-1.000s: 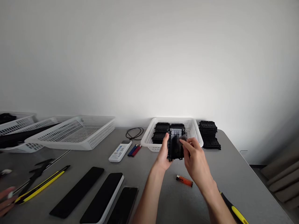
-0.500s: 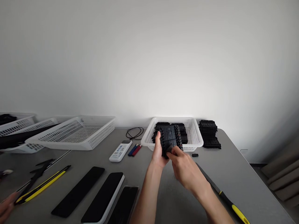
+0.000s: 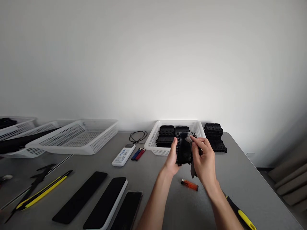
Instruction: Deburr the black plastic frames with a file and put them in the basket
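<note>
My left hand (image 3: 171, 159) is closed around the edge of a black plastic part (image 3: 184, 152) with toothed sides, held above the front of a white basket. The part's smooth, shiny face is towards me. My right hand (image 3: 203, 159) has its fingers bent at the part's right side, with a fingertip at a pale shiny patch near the top corner. A dark grey, thin piece (image 3: 193, 171) hangs below these fingers; I cannot make out what it is. On the table below the hands lies an orange lighter (image 3: 190, 185).
The white basket (image 3: 150, 145) holds several similar black parts; more are stacked (image 3: 213, 131) to its right. A black-and-yellow handle (image 3: 242, 215) lies by my right forearm. Leftward are two lighters (image 3: 138, 154), a white device (image 3: 123, 155), black slabs (image 3: 80, 196) and a yellow cutter (image 3: 43, 191).
The black part has moved right and turned, now showing a smooth face. My right hand has shifted up and right along it. The orange lighter has come into view; a small black piece is now hidden.
</note>
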A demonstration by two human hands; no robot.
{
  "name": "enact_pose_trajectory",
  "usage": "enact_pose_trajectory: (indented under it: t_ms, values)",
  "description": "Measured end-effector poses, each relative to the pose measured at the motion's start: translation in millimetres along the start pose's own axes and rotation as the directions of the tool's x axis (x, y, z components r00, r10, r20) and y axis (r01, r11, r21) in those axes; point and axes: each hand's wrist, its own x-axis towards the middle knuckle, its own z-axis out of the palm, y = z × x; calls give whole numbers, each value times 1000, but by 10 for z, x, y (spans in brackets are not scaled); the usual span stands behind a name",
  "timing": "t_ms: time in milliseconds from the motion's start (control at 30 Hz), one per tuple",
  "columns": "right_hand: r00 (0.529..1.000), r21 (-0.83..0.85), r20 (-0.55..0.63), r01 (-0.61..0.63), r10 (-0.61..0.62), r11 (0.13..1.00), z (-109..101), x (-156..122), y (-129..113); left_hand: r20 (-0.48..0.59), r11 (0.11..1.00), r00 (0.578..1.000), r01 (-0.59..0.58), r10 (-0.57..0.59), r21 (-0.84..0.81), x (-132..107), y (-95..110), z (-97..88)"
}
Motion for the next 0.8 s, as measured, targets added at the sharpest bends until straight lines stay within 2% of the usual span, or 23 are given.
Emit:
enact_pose_trajectory:
  t_ms: [167,333,467,567,667,733,800]
  values:
    - [1000,-36,10,7,-7,999,76,-10,26,98,997,993,62,-67,49,13,-167,109]
    - [977,-137,209,63,-33,989,84,-30,9,72,999,997,39,-41,32,-13,-143,112]
    - [920,-278,391,158,-39,948,103,-113,-61,59,1000,998,13,-14,19,-66,36,56]
    - [848,-396,529,268,-20,878,153,-190,-115,-8,998,998,-65,65,-3,-105,188,9]
    - [794,-408,608,322,-9,854,186,-228,-122,-72,990,987,-143,141,-15,-133,286,-33]
    - [807,-361,591,292,-25,886,172,-216,-95,-79,991,988,-134,132,-15,-145,308,-47]
    - [866,-290,497,227,-56,930,126,-178,-58,-40,995,994,-103,102,-16,-152,303,-45]
